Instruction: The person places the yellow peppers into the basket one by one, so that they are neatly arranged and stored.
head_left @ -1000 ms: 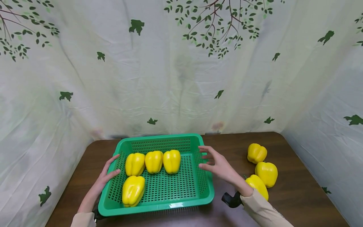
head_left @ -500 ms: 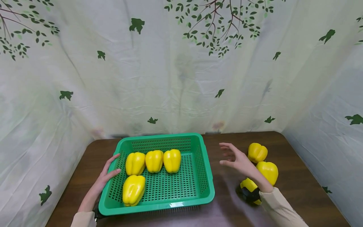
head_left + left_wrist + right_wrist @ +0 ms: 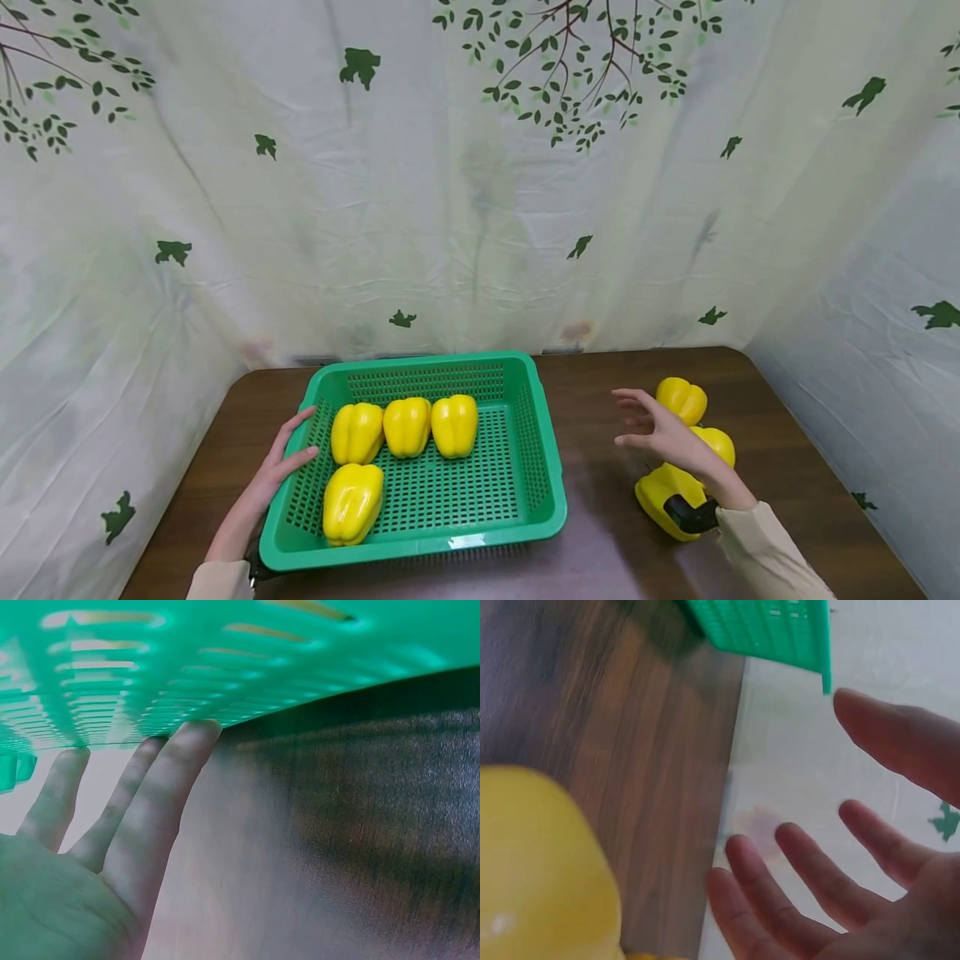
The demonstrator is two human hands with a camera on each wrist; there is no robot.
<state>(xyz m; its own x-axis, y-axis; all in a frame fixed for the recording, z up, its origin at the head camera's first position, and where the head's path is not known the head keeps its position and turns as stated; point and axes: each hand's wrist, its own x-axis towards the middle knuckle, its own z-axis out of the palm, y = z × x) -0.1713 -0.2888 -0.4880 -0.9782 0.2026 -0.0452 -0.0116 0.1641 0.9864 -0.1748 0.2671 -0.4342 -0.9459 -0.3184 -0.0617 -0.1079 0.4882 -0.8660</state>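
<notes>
My left hand (image 3: 279,463) rests at the left side of a green plastic basket (image 3: 557,475), thumb and a finger over the rim. In the left wrist view, its straight fingers (image 3: 161,802) reach up to the perforated wall (image 3: 112,682). Several yellow bell peppers lie inside, including a front one (image 3: 353,505). To the right, my right hand (image 3: 671,435) hovers over the table with spread fingers, holding nothing. Three more bell peppers lie around it: the far one (image 3: 684,400), a partly covered middle one (image 3: 718,442) and the near one (image 3: 660,493), beneath the wrist.
The brown wooden table (image 3: 600,375) ends against a white curtain (image 3: 480,208) printed with leaves, which also closes in both sides. A black wrist camera (image 3: 692,515) on the right arm overlaps the near pepper.
My right hand has moved away from the basket's right side, rightward to above the loose bell peppers. The left hand, the basket and the peppers in it have stayed put.
</notes>
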